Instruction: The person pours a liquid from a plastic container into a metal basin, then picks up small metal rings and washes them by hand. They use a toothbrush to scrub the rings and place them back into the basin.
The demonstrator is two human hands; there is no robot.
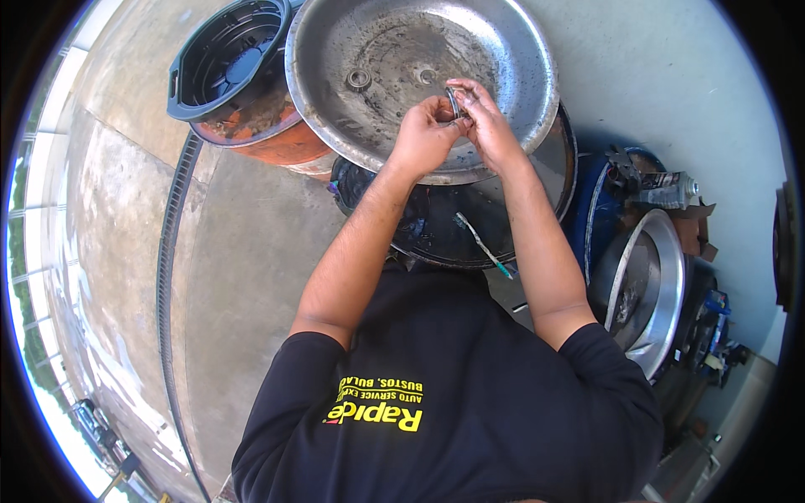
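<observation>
Over a wide, dirt-stained metal basin (298, 92), my two hands meet around a thin metal ring (454, 102), seen nearly edge-on. My left hand (426, 134) pinches it from the left, fingers curled. Closed on its other side is my right hand (486, 126), and the fingers of both hands hide part of the ring. Inside the basin, to the left of my hands, lies a round bearing (359, 80). A small round piece (428, 76) sits at the basin's middle, its kind unclear.
The basin rests on a dark drum top (453, 239), where a toothbrush (482, 245) lies. A black drain pan (231, 63) tops an orange drum (285, 147) at the left. Right of me are a blue drum (595, 197), a spray can (668, 191) and another metal basin (667, 285).
</observation>
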